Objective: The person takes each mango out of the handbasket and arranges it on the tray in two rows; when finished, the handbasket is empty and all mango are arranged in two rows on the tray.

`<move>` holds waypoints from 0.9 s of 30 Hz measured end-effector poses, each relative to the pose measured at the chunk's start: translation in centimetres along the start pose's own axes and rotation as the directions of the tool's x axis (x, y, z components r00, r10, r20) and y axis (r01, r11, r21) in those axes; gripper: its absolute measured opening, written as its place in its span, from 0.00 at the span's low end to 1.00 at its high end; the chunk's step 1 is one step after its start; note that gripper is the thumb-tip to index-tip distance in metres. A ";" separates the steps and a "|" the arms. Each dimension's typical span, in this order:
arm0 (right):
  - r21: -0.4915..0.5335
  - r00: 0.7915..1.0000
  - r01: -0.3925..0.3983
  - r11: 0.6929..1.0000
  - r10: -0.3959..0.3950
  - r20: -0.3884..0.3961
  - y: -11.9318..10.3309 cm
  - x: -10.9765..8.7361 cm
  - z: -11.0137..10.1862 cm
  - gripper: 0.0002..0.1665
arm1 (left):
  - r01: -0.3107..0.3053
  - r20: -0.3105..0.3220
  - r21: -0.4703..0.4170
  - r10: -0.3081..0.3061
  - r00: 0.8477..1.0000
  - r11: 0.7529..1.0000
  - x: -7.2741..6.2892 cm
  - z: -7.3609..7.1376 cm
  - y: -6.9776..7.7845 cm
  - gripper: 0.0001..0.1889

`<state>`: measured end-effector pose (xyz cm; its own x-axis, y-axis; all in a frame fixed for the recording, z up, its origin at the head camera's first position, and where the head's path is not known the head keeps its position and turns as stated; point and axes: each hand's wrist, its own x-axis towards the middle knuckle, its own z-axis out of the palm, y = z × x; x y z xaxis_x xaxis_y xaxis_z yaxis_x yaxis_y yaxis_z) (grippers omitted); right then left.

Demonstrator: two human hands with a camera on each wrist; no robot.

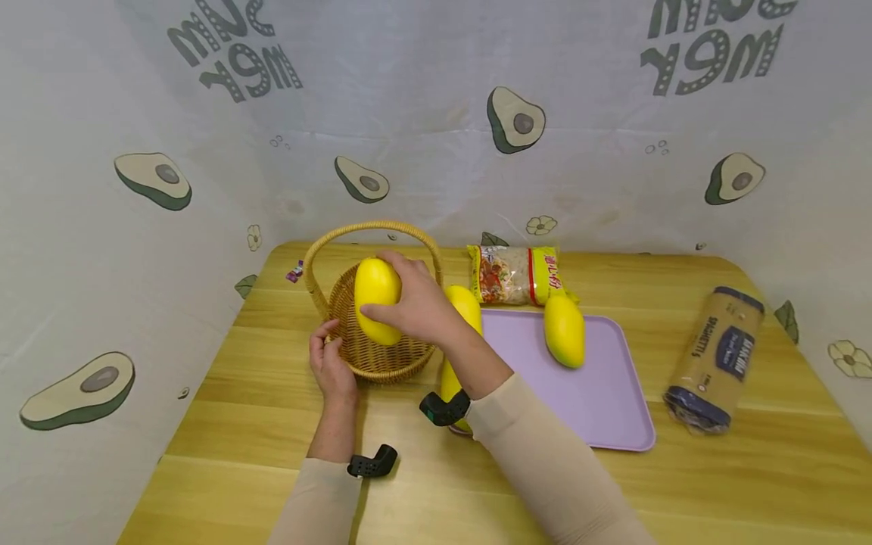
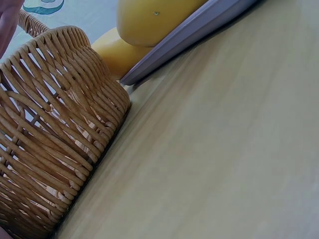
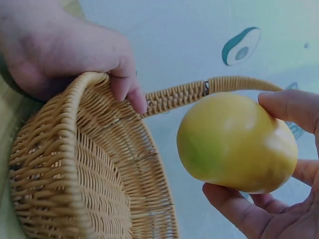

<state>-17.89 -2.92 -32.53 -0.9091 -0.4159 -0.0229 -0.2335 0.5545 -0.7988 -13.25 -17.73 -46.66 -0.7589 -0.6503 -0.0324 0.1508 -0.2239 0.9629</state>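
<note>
My right hand (image 1: 424, 304) holds a yellow mango (image 1: 376, 291) over the wicker basket (image 1: 388, 375), thumb on one side and fingers on the other. A greenish patch marks the mango (image 3: 234, 144) in the right wrist view. At the basket's near left side, my left hand (image 1: 334, 371) grips the rim, its fingertips hooked over to the inside, as the right wrist view shows. The basket's tall handle (image 1: 375, 225) arches above. Another mango (image 1: 564, 333) lies on the lilac tray (image 1: 602, 412). More yellow mangoes (image 1: 465, 303) sit along the tray's left side, partly hidden by my right forearm.
Behind the tray lies a clear-and-yellow food packet (image 1: 514, 274). A spaghetti pack (image 1: 717, 359) rests to the right of the tray. One small purple wrapped piece (image 1: 295, 272) lies left of the basket. A patterned curtain (image 1: 436, 151) surrounds the wooden table (image 1: 225, 446).
</note>
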 end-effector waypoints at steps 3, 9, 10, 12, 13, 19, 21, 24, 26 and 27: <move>-0.020 0.999 0.038 0.999 -0.037 0.016 0.3 -1.1 -0.4 0.50 | 0.003 0.004 0.005 -0.003 1.000 1.000 0.1 -0.1 0.0 0.18; -0.076 0.992 0.101 0.992 -0.094 0.081 1.8 -3.7 -1.1 0.49 | 0.007 0.004 0.015 -0.007 1.000 1.000 0.1 0.0 -0.1 0.18; -0.083 0.990 0.108 0.991 -0.100 0.098 2.1 -4.2 -1.4 0.48 | 0.005 0.000 0.012 -0.005 1.000 1.000 0.0 0.0 -0.2 0.18; -0.104 0.986 0.125 0.987 -0.111 0.128 2.8 -5.4 -2.0 0.48 | 0.000 -0.006 0.002 0.000 1.000 1.000 -0.1 0.0 -0.2 0.18; -0.114 0.983 0.127 0.985 -0.111 0.144 3.1 -6.0 -2.4 0.47 | -0.003 -0.008 -0.004 0.003 1.000 1.000 -0.1 0.1 -0.2 0.18; -0.171 0.971 0.144 0.975 -0.106 0.215 5.1 -9.5 -5.1 0.45 | -0.015 -0.004 -0.027 0.015 1.000 1.000 -0.2 0.1 -0.1 0.18; -0.166 0.969 0.142 0.976 -0.103 0.223 5.8 -10.4 -6.0 0.45 | -0.013 -0.005 -0.031 0.013 1.000 0.999 -0.2 0.1 -0.1 0.18; -0.100 0.975 0.098 0.990 -0.075 0.209 7.1 -11.7 -7.0 0.46 | -0.007 -0.002 -0.038 0.007 1.000 0.999 -0.1 0.0 -0.2 0.18; -0.044 0.984 0.055 0.998 -0.046 0.171 7.9 -12.5 -7.5 0.47 | -0.005 0.003 -0.040 0.005 1.000 0.999 0.0 0.0 -0.3 0.18; -0.017 0.988 0.034 0.999 -0.031 0.148 8.3 -12.9 -7.7 0.48 | -0.004 0.004 -0.038 0.004 1.000 0.999 0.0 0.0 -0.3 0.18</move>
<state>-10.73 12.61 -34.26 -0.8401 -0.5353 -0.0871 -0.2700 0.5522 -0.7888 -13.26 -17.68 -46.95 -0.7606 -0.6486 -0.0272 0.1781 -0.2489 0.9520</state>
